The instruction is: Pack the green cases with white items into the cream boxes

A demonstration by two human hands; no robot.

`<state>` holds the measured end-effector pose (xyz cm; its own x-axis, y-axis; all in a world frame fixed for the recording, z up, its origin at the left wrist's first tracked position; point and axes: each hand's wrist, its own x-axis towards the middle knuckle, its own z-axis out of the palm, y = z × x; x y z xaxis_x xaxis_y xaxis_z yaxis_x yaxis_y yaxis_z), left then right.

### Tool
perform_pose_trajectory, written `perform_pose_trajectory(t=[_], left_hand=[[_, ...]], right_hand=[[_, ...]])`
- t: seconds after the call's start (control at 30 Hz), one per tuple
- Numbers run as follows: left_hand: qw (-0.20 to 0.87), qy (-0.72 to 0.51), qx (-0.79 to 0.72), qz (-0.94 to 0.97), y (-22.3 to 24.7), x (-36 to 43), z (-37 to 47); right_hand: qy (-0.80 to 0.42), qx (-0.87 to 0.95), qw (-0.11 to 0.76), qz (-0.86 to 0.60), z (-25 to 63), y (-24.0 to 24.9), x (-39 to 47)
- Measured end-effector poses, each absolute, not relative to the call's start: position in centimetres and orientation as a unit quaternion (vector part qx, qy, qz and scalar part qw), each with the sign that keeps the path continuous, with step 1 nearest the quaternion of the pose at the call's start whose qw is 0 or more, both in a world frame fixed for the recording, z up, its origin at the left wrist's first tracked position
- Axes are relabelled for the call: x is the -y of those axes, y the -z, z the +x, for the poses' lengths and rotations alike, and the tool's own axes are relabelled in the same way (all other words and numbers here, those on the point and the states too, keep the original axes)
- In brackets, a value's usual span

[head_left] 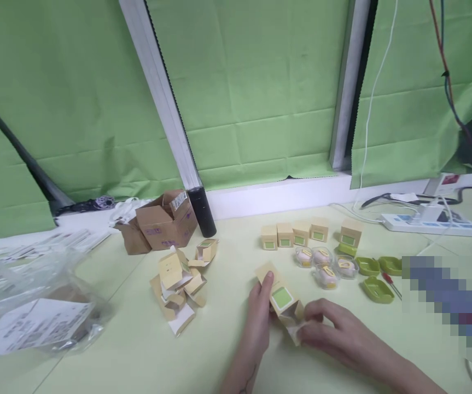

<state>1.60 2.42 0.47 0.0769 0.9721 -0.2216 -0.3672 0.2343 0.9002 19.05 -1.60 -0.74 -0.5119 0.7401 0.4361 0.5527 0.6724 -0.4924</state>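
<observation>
A small kraft paper box (277,287) with a green window is tilted above the table, its near end open with flaps out. My left hand (262,306) wraps round the box's left side, thumb on top. At the open end, my right hand (332,328) pinches a flap between thumb and fingers. Beyond the hands sit several clear domed packs (326,276) with pinkish contents and yellow marks. Green plastic trays (378,290) lie to their right. Several closed boxes (285,235) stand in a row at the back, and another box (350,234) rests on a green tray.
Unfolded boxes (176,273) are piled on the left. Behind them stand an open brown carton (170,221) and a black cylinder (203,212). A clear plastic bag (51,312) lies far left. A screwdriver (388,279) and a power strip (432,223) with cables are on the right.
</observation>
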Motion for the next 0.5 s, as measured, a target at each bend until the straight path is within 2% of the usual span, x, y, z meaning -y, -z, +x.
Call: perform_pose_trajectory(t=[0.13, 0.3, 0.4, 0.5], left_hand=[[0.672, -0.471, -0.433, 0.373, 0.5, -2.3, 2.3], [0.656, -0.468, -0.449, 0.386, 0.9, -2.2, 2.4], [0.648, -0.474, -0.452, 0.389, 1.0, -2.4, 2.3], [0.621, -0.461, -0.456, 0.441, 1.0, -2.6, 2.4]], right_hand=[[-0.084, 0.849, 0.353, -0.384, 18.4, 1.5, 1.4], [0.012, 0.877, 0.378, -0.297, 18.3, 1.3, 1.0], [0.022, 0.886, 0.372, -0.276, 18.3, 1.2, 0.9], [-0.002, 0.863, 0.383, -0.33, 18.2, 1.5, 0.9]])
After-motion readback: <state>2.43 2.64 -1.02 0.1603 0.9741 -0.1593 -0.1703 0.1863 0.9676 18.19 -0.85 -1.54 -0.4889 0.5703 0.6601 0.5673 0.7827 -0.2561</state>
